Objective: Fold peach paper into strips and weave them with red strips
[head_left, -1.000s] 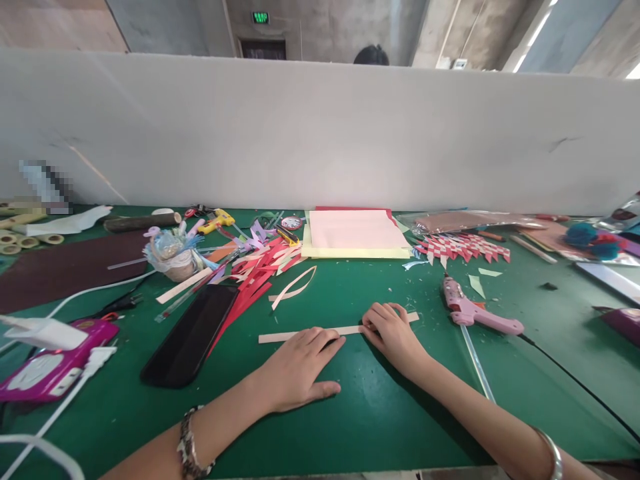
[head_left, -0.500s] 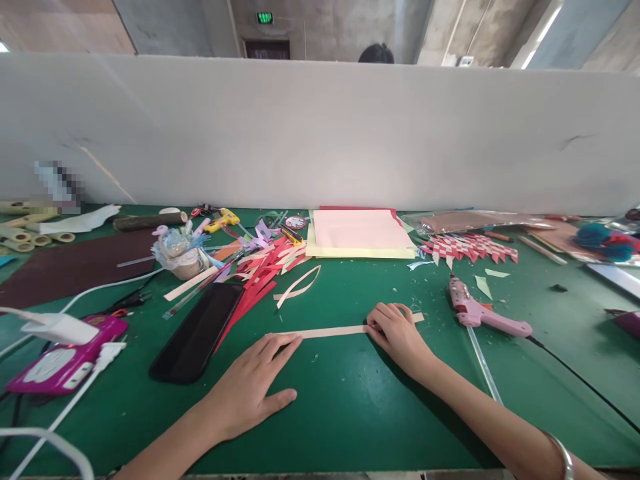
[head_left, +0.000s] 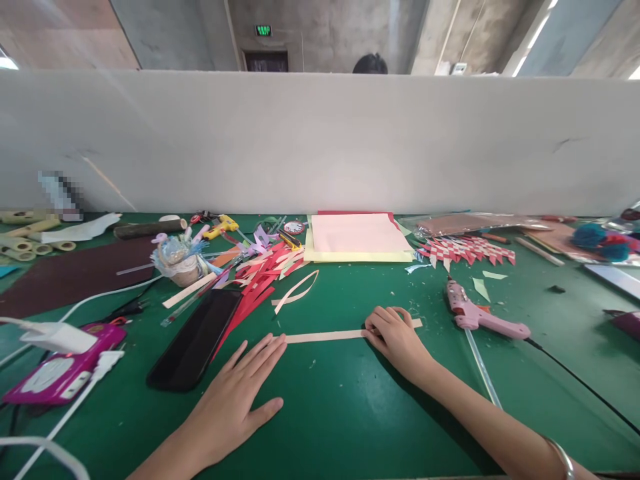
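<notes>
A long pale pink paper strip (head_left: 325, 335) lies flat on the green table (head_left: 350, 413). My left hand (head_left: 235, 393) rests palm down with fingers stretched out, its fingertips touching the strip's left end. My right hand (head_left: 395, 337) has curled fingers pressing down on the strip near its right end. A pink glue gun (head_left: 480, 317) lies just right of that hand.
A black phone (head_left: 197, 337) lies left of my left hand, beside a heap of red and pink paper strips (head_left: 260, 273). Stacked paper sheets (head_left: 357, 237), a woven red-white piece (head_left: 467, 248), a pink power strip (head_left: 55, 367) and cables surround the work spot. A white partition (head_left: 320, 140) runs behind.
My left hand has slid leftward along the strip, from its middle to its left end. My right hand has stayed pressed on the right end.
</notes>
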Motion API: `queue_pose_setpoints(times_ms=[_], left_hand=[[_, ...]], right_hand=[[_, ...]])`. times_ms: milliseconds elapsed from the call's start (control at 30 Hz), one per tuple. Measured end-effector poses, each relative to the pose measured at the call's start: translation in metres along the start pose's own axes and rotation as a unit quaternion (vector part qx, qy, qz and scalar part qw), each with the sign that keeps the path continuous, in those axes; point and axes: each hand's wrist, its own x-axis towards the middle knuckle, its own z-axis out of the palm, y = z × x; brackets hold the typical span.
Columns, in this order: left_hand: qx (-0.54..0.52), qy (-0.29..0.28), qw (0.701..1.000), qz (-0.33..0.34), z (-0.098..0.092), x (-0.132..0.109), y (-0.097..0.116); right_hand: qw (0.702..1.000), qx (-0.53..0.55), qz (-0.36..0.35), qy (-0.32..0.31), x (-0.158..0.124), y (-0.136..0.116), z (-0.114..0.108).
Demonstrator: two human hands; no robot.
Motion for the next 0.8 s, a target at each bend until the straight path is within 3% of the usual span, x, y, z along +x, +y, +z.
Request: queue_pose_setpoints(times_ms=[167,367,633,800], left_hand=[[-0.004,0.039,0.999,-0.008,0.002,0.000,0.001],[0.002,-0.004,1.000,0.013,-0.001,-0.004,-0.006],[0.022,0.033,0.999,-0.012,0.004,-0.017,-0.009],[0.021,0.038,0.999,0.028,0.001,-0.005,0.002]], right_hand=[[0.999,0.013,0.035,-0.012,-0.008,0.014,-0.007],[0.998,0.000,0.067,-0.013,-0.021,0.032,-0.015],[0.991,0.017,0.129,-0.019,-0.026,0.044,-0.014],[0.992,0.021,0.122,-0.009,-0.025,0.044,-0.012]])
